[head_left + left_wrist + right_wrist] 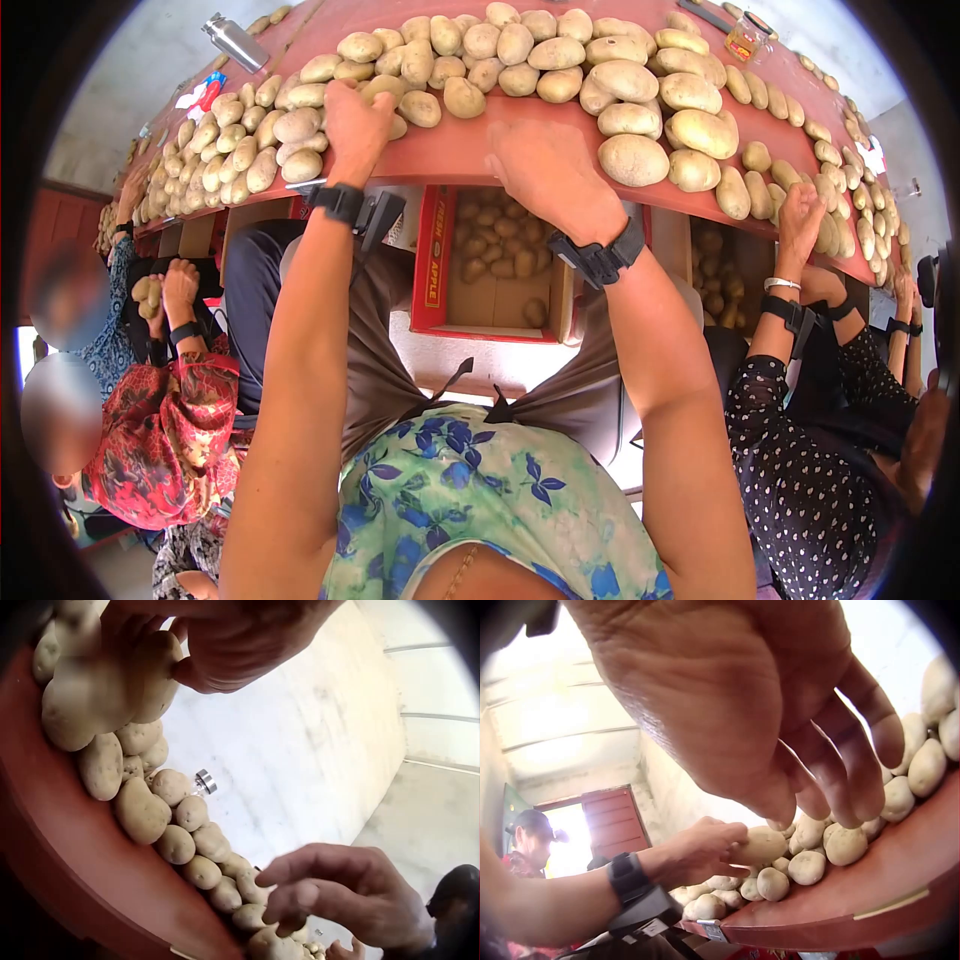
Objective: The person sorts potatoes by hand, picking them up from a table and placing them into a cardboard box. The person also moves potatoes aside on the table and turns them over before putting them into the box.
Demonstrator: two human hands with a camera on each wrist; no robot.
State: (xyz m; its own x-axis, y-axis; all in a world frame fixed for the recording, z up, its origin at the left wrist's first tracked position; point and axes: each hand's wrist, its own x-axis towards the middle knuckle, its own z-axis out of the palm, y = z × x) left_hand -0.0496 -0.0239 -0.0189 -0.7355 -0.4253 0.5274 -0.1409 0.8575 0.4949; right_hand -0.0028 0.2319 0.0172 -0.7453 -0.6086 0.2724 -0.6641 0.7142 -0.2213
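My left hand point(358, 128) grips a potato at the row's near edge. In the left wrist view the thumb and fingers of that hand point(247, 641) lie around a potato point(155, 675); in the right wrist view the left hand point(694, 851) pinches a potato point(761, 846) above others. Over the table's near edge, my right hand point(550, 172) is held with fingers loosely bent and nothing in them; the left wrist view shows this hand point(349, 892) with fingers spread. Seen from its own wrist, the right hand point(727, 697) hangs in front of potatoes point(846, 846).
A curved red table point(440, 150) carries long rows of potatoes. Below its edge stands a red apple carton point(432, 262) with potatoes inside. A metal bottle point(235, 42) and a jar point(747, 36) stand toward the far side. Other people sit at both sides, their hands near the table.
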